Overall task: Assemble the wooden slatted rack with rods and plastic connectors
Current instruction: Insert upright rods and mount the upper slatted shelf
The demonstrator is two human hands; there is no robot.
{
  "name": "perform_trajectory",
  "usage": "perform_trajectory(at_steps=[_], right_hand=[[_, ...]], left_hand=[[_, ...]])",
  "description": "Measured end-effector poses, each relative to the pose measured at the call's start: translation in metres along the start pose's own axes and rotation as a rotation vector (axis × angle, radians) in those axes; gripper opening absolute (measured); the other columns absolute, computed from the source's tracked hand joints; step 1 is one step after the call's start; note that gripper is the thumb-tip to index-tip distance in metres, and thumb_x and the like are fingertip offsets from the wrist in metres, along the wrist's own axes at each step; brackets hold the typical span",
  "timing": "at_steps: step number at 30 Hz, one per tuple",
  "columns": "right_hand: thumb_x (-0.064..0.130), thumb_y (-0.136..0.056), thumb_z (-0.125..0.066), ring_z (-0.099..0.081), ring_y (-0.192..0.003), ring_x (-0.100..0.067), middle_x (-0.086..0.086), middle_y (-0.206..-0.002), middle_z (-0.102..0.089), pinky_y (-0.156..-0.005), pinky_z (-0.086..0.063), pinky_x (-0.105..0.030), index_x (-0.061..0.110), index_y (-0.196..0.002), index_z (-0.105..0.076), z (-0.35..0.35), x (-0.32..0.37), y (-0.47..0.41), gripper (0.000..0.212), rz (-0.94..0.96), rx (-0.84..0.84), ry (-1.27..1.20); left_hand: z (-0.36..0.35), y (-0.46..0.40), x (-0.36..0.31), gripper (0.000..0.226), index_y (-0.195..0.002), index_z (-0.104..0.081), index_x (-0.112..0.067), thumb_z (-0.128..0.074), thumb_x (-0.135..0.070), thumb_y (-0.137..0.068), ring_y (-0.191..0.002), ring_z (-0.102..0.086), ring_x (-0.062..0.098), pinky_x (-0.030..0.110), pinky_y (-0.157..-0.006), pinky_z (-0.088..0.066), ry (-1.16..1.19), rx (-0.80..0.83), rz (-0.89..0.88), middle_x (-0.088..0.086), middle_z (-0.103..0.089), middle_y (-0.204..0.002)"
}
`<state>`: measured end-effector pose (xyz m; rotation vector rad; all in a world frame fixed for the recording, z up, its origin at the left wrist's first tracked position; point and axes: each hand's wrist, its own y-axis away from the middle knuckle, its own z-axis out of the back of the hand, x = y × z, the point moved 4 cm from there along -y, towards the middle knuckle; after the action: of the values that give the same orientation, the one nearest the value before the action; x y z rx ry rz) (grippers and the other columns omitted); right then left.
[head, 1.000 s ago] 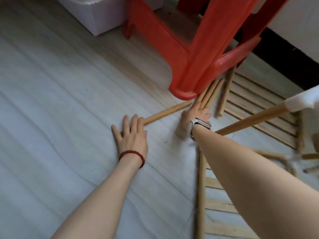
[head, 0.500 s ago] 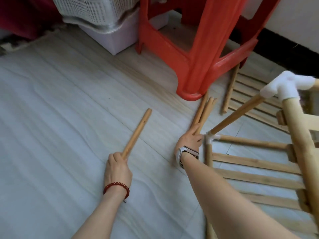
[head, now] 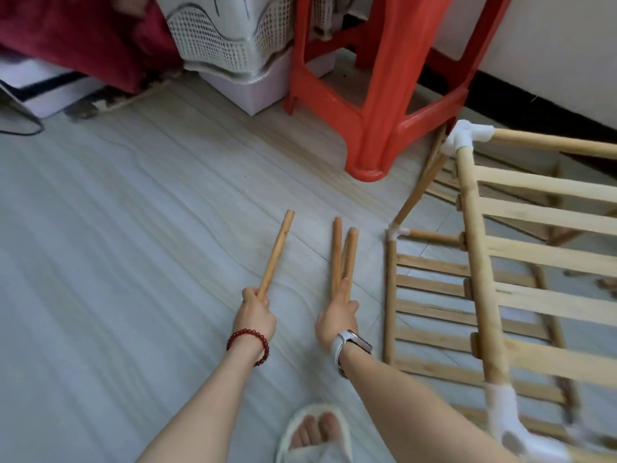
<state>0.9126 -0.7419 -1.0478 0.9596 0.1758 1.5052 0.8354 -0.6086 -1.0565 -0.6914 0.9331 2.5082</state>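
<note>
Your left hand (head: pixel 255 315), the one with the red bead bracelet (head: pixel 248 342) at its wrist, sits a little left of the frame's centre with its fingers curled round the near end of a single wooden rod (head: pixel 276 253). That rod slants up and slightly to the right from your fist, its far end free above the pale floor (head: pixel 117 262).

Your right hand (head: pixel 337 317), with the watch (head: pixel 350 344) on its wrist, is just right of centre and grips two rods (head: pixel 342 253) by their near ends. They spread apart in a narrow V toward the top of the frame, one finger lying up between them. The two hands are near each other but apart, and the single rod and the pair do not touch.

The partly built slatted rack (head: pixel 500 262) fills the right side of the frame, close beside your right hand but not touching it. A white plastic connector (head: pixel 467 137) caps its upper corner, a second connector (head: pixel 395 232) sits at a lower corner just right of the pair of rods, and a third connector (head: pixel 504 416) shows blurred at the lower right.

A red plastic stool (head: pixel 377 78) stands at upper centre, with a white lattice basket (head: pixel 227 35) to its left and dark red cloth (head: pixel 76 35) in the upper left corner. Your slippered foot (head: pixel 315 432) shows at the bottom edge
</note>
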Motion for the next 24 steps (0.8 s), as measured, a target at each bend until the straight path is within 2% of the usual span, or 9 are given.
perform_trajectory(at_steps=[3, 5, 7, 9, 15, 16, 18, 20, 24], right_hand=[[0.007, -0.093, -0.032, -0.053, -0.112, -0.034, -0.01, -0.152, -0.014, -0.083, -0.044, -0.037, 0.03, -0.148, 0.015, 0.015, 0.019, 0.034, 0.076, 0.055, -0.009, -0.177], [-0.007, -0.084, -0.032, -0.061, -0.092, -0.025, 0.013, -0.155, -0.006, -0.06, -0.05, -0.031, 0.042, -0.144, 0.018, 0.028, 0.04, 0.057, 0.093, 0.199, 0.04, -0.384], [-0.01, -0.082, -0.029, -0.051, -0.054, -0.016, 0.002, -0.124, -0.041, -0.036, -0.035, -0.02, 0.043, -0.146, 0.011, 0.039, 0.056, 0.077, 0.092, 0.18, 0.165, -0.512], [-0.005, -0.084, -0.027, -0.035, -0.044, -0.013, 0.004, -0.082, -0.038, -0.033, -0.026, -0.015, 0.034, -0.148, -0.005, 0.06, 0.072, 0.1, 0.078, 0.204, 0.237, -0.523], [0.002, -0.088, -0.032, -0.039, -0.048, -0.01, 0.0, -0.068, -0.045, -0.034, -0.029, -0.016, 0.019, -0.137, -0.029, 0.186, 0.096, 0.183, 0.052, 0.605, 0.082, -0.347], [0.003, -0.09, -0.034, -0.046, -0.056, -0.011, -0.003, -0.078, -0.05, -0.041, -0.038, -0.017, 0.016, -0.139, -0.027, 0.205, 0.093, 0.193, 0.051, 0.657, 0.018, -0.308], [0.006, -0.093, -0.035, -0.055, -0.1, -0.021, -0.014, -0.118, -0.05, -0.082, -0.049, -0.029, 0.008, -0.147, -0.011, 0.244, 0.075, 0.212, 0.059, 0.748, -0.141, -0.188], [0.005, -0.093, -0.035, -0.037, -0.127, -0.027, -0.017, -0.139, -0.035, -0.106, -0.034, -0.036, 0.005, -0.148, -0.008, 0.275, 0.05, 0.228, 0.061, 0.821, -0.257, -0.113], [0.003, -0.093, -0.036, -0.044, -0.089, -0.014, -0.01, -0.105, -0.044, -0.077, -0.04, -0.014, 0.014, -0.128, -0.04, 0.317, -0.003, 0.246, 0.037, 0.915, -0.387, -0.174]], left_hand=[[0.003, 0.024, -0.007, 0.023, -0.119, -0.042, -0.005, -0.037, -0.01, -0.097, -0.084, -0.052, 0.029, 0.031, -0.067, -0.038, 0.149, 0.046, 0.057, 0.012, -0.055, -0.098], [0.01, 0.042, -0.019, 0.026, -0.118, -0.043, 0.002, -0.036, -0.008, -0.096, -0.079, -0.057, 0.033, 0.033, -0.064, -0.045, 0.323, 0.088, 0.056, 0.018, -0.058, -0.095], [0.023, 0.055, -0.035, 0.029, -0.12, -0.042, 0.009, -0.035, -0.005, -0.096, -0.065, -0.055, 0.024, 0.03, -0.056, -0.044, 0.45, 0.129, 0.036, 0.014, -0.055, -0.088], [0.043, 0.069, -0.062, 0.026, -0.119, -0.04, 0.007, -0.035, -0.005, -0.097, -0.074, -0.058, 0.024, 0.036, -0.065, -0.05, 0.53, 0.156, -0.006, 0.016, -0.056, -0.102], [0.106, 0.151, -0.182, 0.018, -0.113, -0.041, 0.0, -0.028, -0.006, -0.102, -0.079, -0.06, 0.027, 0.038, -0.071, -0.049, 0.926, 0.292, -0.227, 0.018, -0.058, -0.108], [0.111, 0.166, -0.201, 0.016, -0.107, -0.042, -0.001, -0.028, -0.006, -0.102, -0.078, -0.059, 0.026, 0.036, -0.07, -0.049, 0.995, 0.321, -0.264, 0.017, -0.059, -0.1], [0.112, 0.202, -0.243, 0.016, -0.094, -0.045, -0.005, -0.03, -0.007, -0.102, -0.07, -0.052, 0.02, 0.031, -0.065, -0.043, 1.059, 0.367, -0.331, 0.011, -0.054, -0.085], [0.104, 0.238, -0.277, 0.019, -0.09, -0.048, -0.005, -0.032, -0.005, -0.101, -0.059, -0.047, 0.014, 0.025, -0.055, -0.039, 1.012, 0.384, -0.401, 0.009, -0.05, -0.076], [0.067, 0.288, -0.316, 0.02, -0.104, -0.047, -0.001, -0.03, 0.004, -0.096, -0.028, -0.034, 0.006, 0.015, -0.034, -0.028, 0.906, 0.446, -0.494, 0.013, -0.055, -0.069]])
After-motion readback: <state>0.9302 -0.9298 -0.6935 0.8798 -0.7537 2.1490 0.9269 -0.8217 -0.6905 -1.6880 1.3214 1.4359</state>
